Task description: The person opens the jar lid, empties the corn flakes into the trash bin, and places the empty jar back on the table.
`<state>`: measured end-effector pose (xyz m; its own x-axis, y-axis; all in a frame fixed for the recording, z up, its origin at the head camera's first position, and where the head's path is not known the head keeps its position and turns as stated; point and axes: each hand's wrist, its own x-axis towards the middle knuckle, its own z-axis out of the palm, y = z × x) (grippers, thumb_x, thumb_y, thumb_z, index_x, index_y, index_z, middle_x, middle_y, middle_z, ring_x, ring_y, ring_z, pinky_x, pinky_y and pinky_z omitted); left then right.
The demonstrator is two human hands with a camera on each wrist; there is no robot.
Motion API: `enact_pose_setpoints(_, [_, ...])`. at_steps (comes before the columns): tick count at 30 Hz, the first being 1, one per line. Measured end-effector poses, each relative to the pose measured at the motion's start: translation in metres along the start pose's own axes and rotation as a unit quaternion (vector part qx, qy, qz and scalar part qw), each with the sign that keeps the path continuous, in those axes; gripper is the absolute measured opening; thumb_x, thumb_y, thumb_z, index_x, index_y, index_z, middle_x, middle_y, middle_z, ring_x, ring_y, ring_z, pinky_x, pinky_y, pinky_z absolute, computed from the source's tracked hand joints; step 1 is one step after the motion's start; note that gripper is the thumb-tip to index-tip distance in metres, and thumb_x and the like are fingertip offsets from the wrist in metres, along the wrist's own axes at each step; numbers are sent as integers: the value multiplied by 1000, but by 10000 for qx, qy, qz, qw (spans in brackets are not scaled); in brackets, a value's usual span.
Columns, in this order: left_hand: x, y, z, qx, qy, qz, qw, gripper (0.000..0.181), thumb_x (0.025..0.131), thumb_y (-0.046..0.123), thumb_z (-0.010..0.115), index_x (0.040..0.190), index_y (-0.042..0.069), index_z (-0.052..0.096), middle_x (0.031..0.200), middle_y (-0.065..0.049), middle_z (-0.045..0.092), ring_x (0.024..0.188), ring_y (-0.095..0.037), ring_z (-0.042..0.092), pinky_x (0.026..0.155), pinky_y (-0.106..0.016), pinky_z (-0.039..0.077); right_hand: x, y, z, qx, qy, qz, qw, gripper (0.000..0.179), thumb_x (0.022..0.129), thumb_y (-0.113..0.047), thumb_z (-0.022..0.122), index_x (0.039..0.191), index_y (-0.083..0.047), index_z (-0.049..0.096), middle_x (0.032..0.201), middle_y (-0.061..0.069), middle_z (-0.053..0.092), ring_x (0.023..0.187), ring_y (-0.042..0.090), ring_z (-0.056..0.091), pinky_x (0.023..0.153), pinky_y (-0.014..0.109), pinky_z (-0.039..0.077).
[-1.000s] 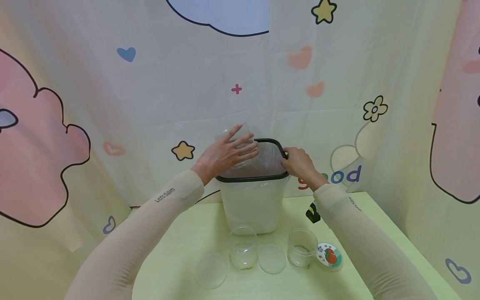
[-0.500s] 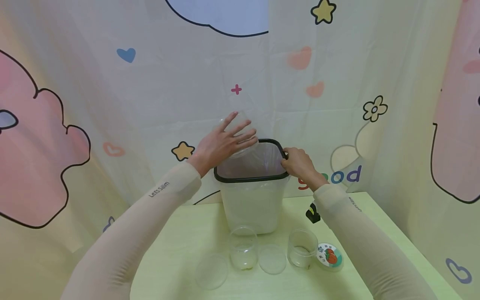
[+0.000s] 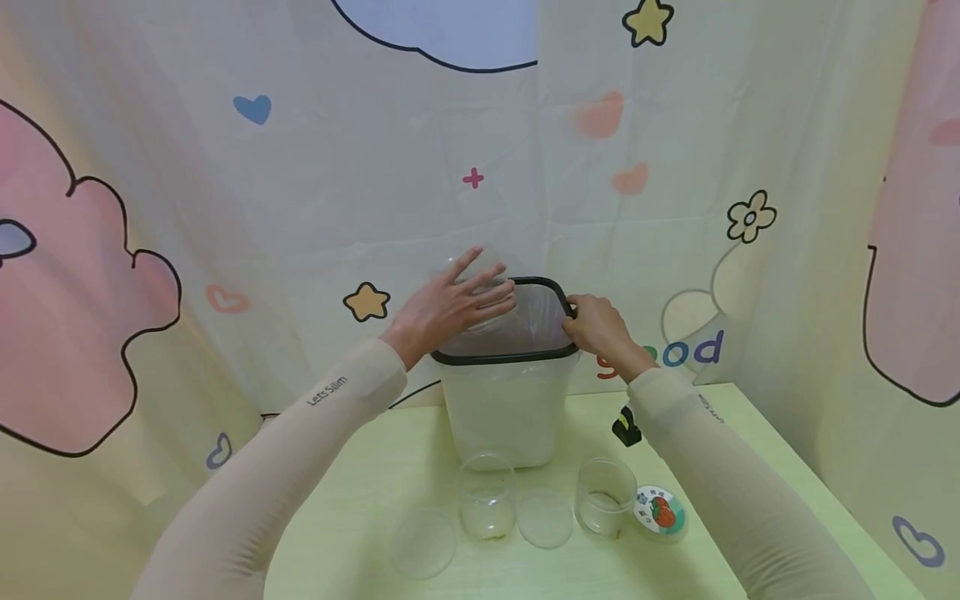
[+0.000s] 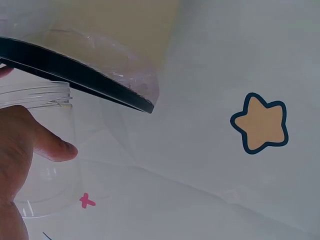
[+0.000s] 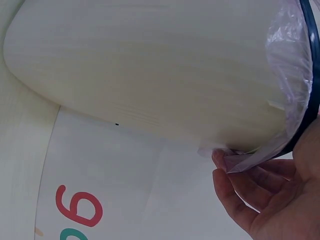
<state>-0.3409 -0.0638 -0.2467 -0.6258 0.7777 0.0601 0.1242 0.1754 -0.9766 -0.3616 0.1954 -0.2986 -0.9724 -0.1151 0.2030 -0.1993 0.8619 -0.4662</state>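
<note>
My left hand (image 3: 453, 302) grips a clear plastic jar (image 4: 55, 125) over the white trash bin (image 3: 506, 408). In the left wrist view the jar's threaded mouth points toward the bin's black rim (image 4: 75, 75), with my thumb along its side. In the head view my left hand hides most of the jar, and its contents cannot be made out. My right hand (image 3: 600, 329) holds the rim at the bin's right side. In the right wrist view its fingers touch the edge of a thin plastic liner (image 5: 290, 75) folded over the rim.
Before the bin stand two clear jars, a left one (image 3: 487, 498) and a right one (image 3: 604, 497). Clear round lids (image 3: 423, 543) (image 3: 545, 518) lie beside them. A tomato-printed lid (image 3: 660, 512) and a small black item (image 3: 626, 427) are at the right. A printed curtain hangs behind.
My left hand and the jar rose a little, then came back down to the rim. The right hand and the bin have stayed in place.
</note>
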Motion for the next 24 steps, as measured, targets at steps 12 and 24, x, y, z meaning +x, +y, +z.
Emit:
enact_pose_setpoints(12, [-6, -17, -1, -352, 101, -124, 9993, 119, 77, 29, 83, 158, 30, -5, 167, 4, -1, 155, -26, -3, 120, -61, -8, 1, 2, 2, -15, 8, -12, 10000, 51, 94, -16, 48, 143, 0, 47, 132, 23, 61, 91, 29, 59, 71, 34, 49])
enact_pose_setpoints(24, [-6, -21, -1, -399, -27, -181, 9990, 126, 74, 31, 86, 158, 29, -8, 167, 3, -2, 155, -27, -6, 120, -61, -11, 0, 3, 2, -10, 18, -11, 10000, 51, 94, -16, 48, 143, 1, 47, 132, 22, 60, 90, 29, 59, 73, 36, 49])
